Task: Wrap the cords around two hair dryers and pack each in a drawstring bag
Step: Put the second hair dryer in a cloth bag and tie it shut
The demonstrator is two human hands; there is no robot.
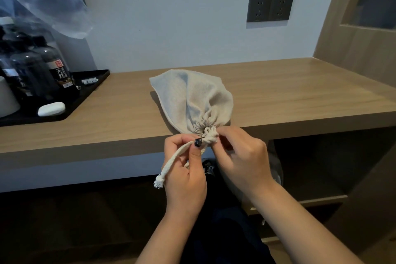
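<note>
While our left hand (pixel 184 169) pinches the cream rope drawstring (pixel 175 157), our right hand (pixel 240 156) grips the knot at the beige cloth bag (pixel 201 100)'s near mouth; the bag stretches away from us.

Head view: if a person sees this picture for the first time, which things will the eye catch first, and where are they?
First, the cream bag in the middle, lying at the front edge of the wooden shelf, its mouth gathered tight. The left hand pinches the cord and the right hand pinches the knot. At far left a black tray holds dark bottles; a dark socket plate sits on the wall.
</note>
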